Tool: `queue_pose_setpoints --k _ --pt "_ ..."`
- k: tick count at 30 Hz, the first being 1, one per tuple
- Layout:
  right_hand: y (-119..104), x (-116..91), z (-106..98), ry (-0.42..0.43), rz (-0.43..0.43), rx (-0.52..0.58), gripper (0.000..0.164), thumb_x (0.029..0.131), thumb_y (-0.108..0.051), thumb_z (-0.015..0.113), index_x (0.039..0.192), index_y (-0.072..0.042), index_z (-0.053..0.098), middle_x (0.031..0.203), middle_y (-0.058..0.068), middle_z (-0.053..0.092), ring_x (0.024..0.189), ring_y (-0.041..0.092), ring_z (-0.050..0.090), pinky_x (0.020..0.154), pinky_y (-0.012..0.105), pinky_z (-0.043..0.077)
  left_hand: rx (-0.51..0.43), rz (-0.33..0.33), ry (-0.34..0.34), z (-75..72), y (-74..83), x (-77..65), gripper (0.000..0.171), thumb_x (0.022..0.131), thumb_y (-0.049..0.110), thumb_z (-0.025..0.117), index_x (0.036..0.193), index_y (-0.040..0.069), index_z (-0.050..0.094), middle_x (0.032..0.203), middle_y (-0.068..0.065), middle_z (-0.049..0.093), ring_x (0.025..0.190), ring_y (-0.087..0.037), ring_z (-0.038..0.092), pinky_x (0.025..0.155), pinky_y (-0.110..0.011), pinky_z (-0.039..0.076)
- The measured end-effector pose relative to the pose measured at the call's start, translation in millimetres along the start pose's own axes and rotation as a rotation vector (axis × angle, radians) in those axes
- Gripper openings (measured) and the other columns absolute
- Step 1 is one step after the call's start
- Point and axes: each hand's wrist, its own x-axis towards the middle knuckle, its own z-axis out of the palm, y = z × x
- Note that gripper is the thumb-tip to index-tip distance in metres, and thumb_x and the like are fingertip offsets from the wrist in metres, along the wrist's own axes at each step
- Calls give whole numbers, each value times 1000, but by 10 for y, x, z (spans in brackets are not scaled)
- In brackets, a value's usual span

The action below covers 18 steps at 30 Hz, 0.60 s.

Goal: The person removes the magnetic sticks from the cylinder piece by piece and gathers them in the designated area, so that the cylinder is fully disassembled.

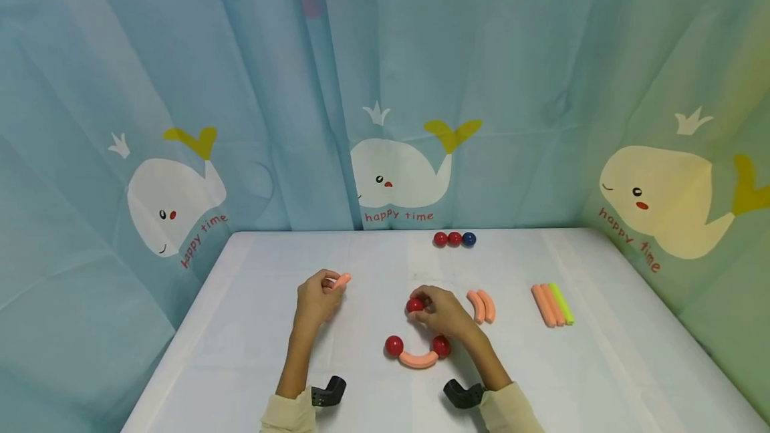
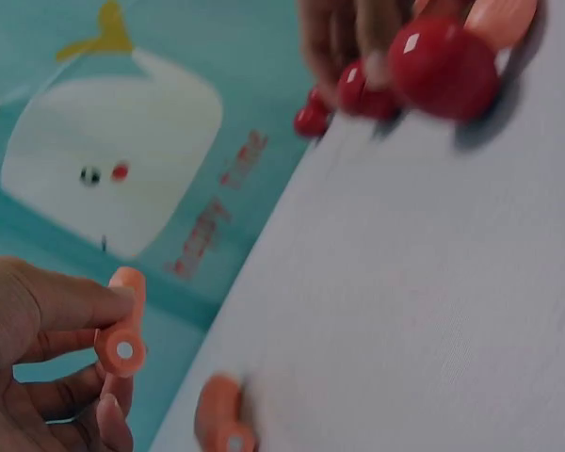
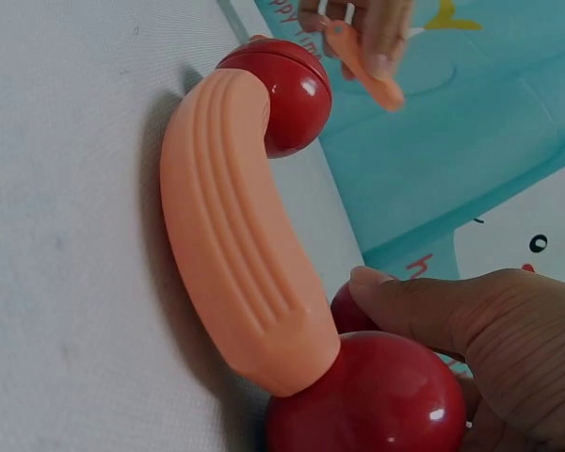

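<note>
My left hand (image 1: 317, 296) pinches a short orange toy rod (image 2: 124, 315) between thumb and fingers, raised at the left of the table; its end carries a pale round dot. In my right hand (image 1: 444, 311), thumb and fingertips grip a red ball (image 1: 414, 305); the thumb partly covers that ball in the right wrist view. Just nearer lies a curved orange rod (image 1: 418, 360), bowed toward the near edge, with a red ball (image 1: 394, 346) at its left end and another red ball (image 1: 441, 346) at its right end. The right wrist view shows the curved rod's ridged surface (image 3: 226, 207) up close.
Two curved orange rods (image 1: 481, 306) lie right of my right hand. Farther right are two straight orange rods (image 1: 546, 306) beside a green rod (image 1: 562, 304). Two red balls (image 1: 448, 239) and a blue ball (image 1: 469, 239) line the far edge. Another orange piece (image 2: 218, 414) lies near my left hand.
</note>
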Motion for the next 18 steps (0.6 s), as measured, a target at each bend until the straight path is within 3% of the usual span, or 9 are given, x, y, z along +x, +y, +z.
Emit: queue_pose_setpoints --k 4,9,18 --pt "1 -3 -4 -4 2 -2 28 82 -15 78 107 -13 66 96 -1 65 87 12 56 76 28 50 61 -85 66 -135 -129 27 20 87 14 67 106 6 68 92 -11 66 76 -22 62 59 -27 47" --pt "-8 1 1 -4 18 2 28 82 -15 78 108 -13 66 97 -1 65 88 12 57 78 29 50 185 -124 118 -213 -264 24 21 87 16 68 102 2 69 90 -15 67 76 -25 62 58 -30 46" --pt "8 16 -2 -14 24 10 28 83 -15 78 108 -13 66 98 0 65 89 13 57 78 30 51 312 -171 90 -209 -373 11 22 87 16 66 104 3 70 99 -19 69 74 -27 64 53 -33 46"
